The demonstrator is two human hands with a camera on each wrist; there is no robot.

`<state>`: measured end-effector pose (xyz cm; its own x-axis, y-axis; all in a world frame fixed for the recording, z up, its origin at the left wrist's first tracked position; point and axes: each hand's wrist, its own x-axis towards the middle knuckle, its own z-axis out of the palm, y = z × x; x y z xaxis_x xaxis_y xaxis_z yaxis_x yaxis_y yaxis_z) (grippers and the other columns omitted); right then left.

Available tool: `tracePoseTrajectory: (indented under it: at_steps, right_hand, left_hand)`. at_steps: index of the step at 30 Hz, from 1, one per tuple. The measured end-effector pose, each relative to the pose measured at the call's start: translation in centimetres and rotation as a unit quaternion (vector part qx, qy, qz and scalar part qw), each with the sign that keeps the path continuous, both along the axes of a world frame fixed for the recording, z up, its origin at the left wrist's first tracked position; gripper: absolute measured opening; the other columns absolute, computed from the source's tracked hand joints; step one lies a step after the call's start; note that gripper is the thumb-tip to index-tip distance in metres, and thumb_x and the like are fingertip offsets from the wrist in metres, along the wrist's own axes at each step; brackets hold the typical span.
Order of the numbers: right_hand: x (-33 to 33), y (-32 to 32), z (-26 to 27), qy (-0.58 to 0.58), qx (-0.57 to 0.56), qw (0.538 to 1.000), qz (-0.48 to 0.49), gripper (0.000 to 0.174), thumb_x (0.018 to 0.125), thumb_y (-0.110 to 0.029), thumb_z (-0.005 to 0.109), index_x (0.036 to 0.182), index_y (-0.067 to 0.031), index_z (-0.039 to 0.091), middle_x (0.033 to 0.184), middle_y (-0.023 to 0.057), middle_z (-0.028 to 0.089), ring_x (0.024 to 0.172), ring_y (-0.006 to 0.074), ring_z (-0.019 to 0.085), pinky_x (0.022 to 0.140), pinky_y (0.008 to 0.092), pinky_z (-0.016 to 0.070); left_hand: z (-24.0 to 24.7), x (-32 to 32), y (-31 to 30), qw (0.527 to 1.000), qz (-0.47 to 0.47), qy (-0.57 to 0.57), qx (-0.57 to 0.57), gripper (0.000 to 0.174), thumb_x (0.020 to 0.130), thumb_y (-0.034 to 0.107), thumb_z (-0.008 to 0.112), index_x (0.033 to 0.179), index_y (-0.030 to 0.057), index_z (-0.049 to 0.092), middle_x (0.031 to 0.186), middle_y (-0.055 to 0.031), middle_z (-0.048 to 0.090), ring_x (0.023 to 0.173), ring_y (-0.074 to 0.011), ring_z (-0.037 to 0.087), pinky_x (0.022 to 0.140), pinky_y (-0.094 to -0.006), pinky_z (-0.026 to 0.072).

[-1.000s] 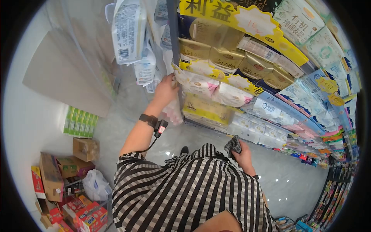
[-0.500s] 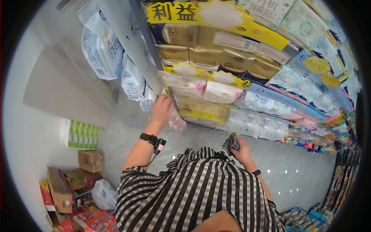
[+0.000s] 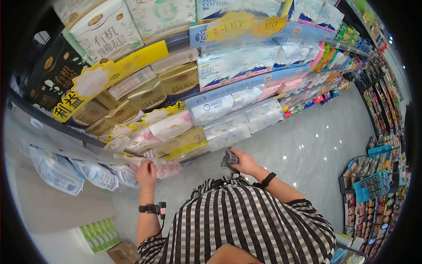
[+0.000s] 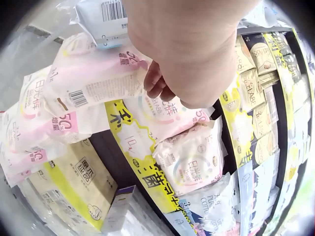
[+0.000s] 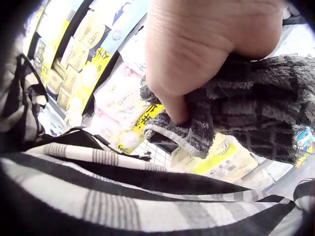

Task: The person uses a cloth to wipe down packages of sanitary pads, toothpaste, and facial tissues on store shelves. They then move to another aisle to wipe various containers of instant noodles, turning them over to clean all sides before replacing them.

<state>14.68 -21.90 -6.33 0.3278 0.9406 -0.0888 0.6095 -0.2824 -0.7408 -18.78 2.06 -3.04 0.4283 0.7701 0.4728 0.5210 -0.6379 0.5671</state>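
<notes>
My left hand (image 3: 146,176) is at the pink-and-white packages (image 3: 168,169) by the shelf's lower end. In the left wrist view, the curled fingers (image 4: 157,84) lie against the right edge of a pink package (image 4: 93,73); the palm hides whether they grip it. Farther right, my right hand (image 3: 246,162) holds a dark checked cloth (image 3: 230,159) in front of my body. The right wrist view shows the thumb side of the hand (image 5: 197,54) pressed on the bunched cloth (image 5: 256,108), with part of it spreading to the right.
Shelves of packages with yellow price strips (image 3: 118,66) slope up across the front. White-blue bags (image 3: 94,174) hang at the left end. Grey floor (image 3: 299,145) lies to the right, with blue baskets (image 3: 371,185) and a rack beyond. A green carton (image 3: 100,235) stands lower left.
The view has swung right, so the shelves tilt more and the baskets show. My left hand remains by the pink packages at the shelf end; my right hand still holds the cloth.
</notes>
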Motion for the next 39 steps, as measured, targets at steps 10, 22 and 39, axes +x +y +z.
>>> tracePoseTrajectory:
  at_steps: [10, 22, 39]
  right_hand:
    - [9.1, 1.8, 7.8, -0.057, 0.035, 0.994, -0.086, 0.093, 0.068, -0.014, 0.079, 0.148, -0.0148, 0.03, 0.122, 0.0241, 0.058, 0.106, 0.0414, 0.059, 0.087, 0.0434, 0.0507]
    - [18.1, 8.2, 11.4, -0.151, -0.027, 0.986, 0.07, 0.105, 0.067, -0.021, 0.079, 0.151, -0.0118, 0.017, 0.098, 0.0245, 0.065, 0.09, 0.0415, 0.063, 0.077, 0.0469, 0.0515]
    - [17.7, -0.2, -0.4, -0.087, 0.041, 0.993, 0.064, 0.069, 0.069, -0.024, 0.079, 0.13, -0.0093, 0.048, 0.112, 0.0241, 0.06, 0.094, 0.0456, 0.06, 0.079, 0.0491, 0.0515]
  left_hand:
    - [4.4, 15.0, -6.0, 0.975, -0.22, 0.032, -0.014, 0.011, 0.08, 0.009, 0.067, 0.09, 0.005, 0.065, 0.086, -0.0109, 0.065, 0.079, -0.0292, 0.063, 0.069, -0.0378, 0.051]
    - [4.2, 28.9, -6.4, 0.968, -0.224, 0.097, -0.06, 0.029, 0.078, 0.011, 0.068, 0.105, 0.0035, 0.062, 0.112, -0.0142, 0.061, 0.105, -0.0352, 0.057, 0.089, -0.0415, 0.0479]
    - [3.7, 31.9, -9.7, 0.968, -0.138, 0.188, -0.091, 0.072, 0.073, 0.004, 0.069, 0.139, 0.0083, 0.04, 0.131, -0.0248, 0.047, 0.115, -0.0418, 0.053, 0.091, -0.046, 0.0485]
